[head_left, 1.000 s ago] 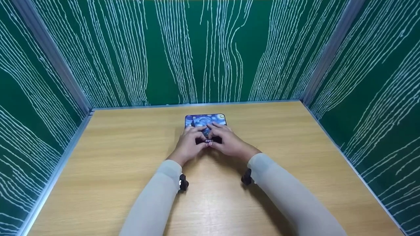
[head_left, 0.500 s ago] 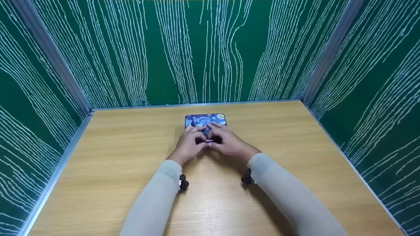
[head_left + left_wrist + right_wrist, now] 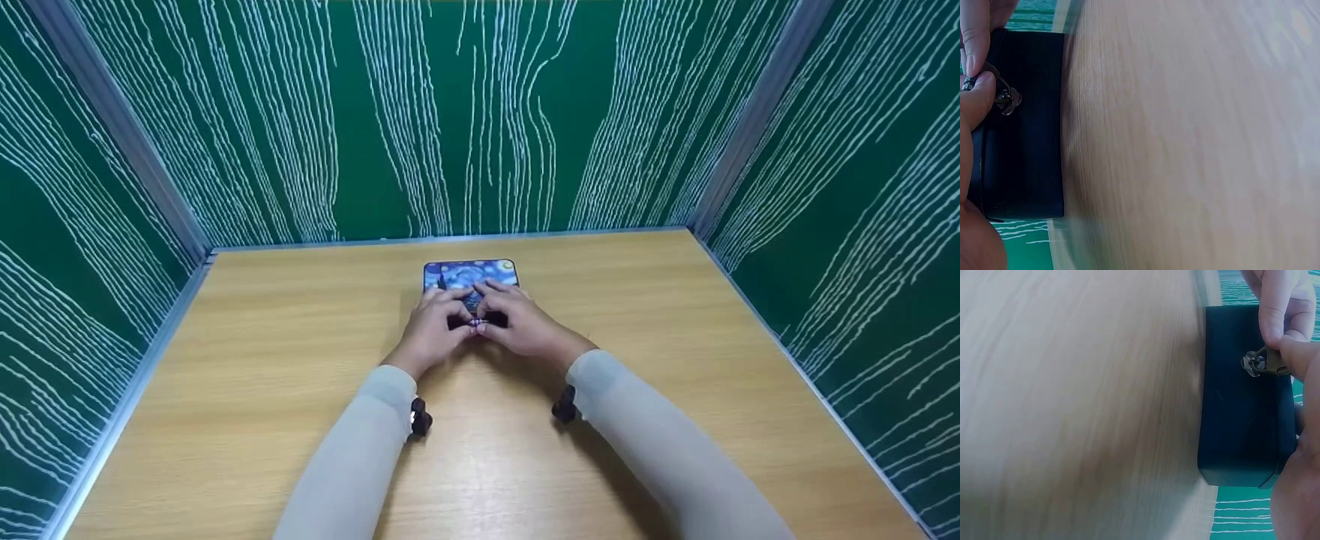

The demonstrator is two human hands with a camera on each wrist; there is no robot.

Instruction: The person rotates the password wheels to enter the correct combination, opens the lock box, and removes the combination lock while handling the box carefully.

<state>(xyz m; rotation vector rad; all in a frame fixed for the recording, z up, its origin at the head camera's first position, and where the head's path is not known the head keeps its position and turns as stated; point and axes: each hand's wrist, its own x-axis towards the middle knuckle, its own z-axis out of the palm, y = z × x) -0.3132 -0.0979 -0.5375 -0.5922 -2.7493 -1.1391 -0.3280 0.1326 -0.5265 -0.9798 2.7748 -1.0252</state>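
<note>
A dark box (image 3: pixel 469 274) with a blue swirling painted lid lies on the table. On its front, a metal hasp (image 3: pixel 1249 363) carries a small brass-coloured combination padlock (image 3: pixel 1276 363), its shackle passed through the hasp. My left hand (image 3: pixel 433 324) pinches the padlock from the left between thumb and finger. From the other side my right hand (image 3: pixel 529 324) pinches it too, and the two thumb tips nearly meet. Other fingers of both hands rest on the lid. A row of little dials shows between the fingertips in the head view; their marks are too small to read.
The wooden table (image 3: pixel 300 360) extends around the box on every side. Green panels (image 3: pixel 390 112) with white wavy lines stand at the back and both sides, joined by grey metal posts (image 3: pixel 757 120). A dark wrist camera (image 3: pixel 421 418) sits under each sleeve.
</note>
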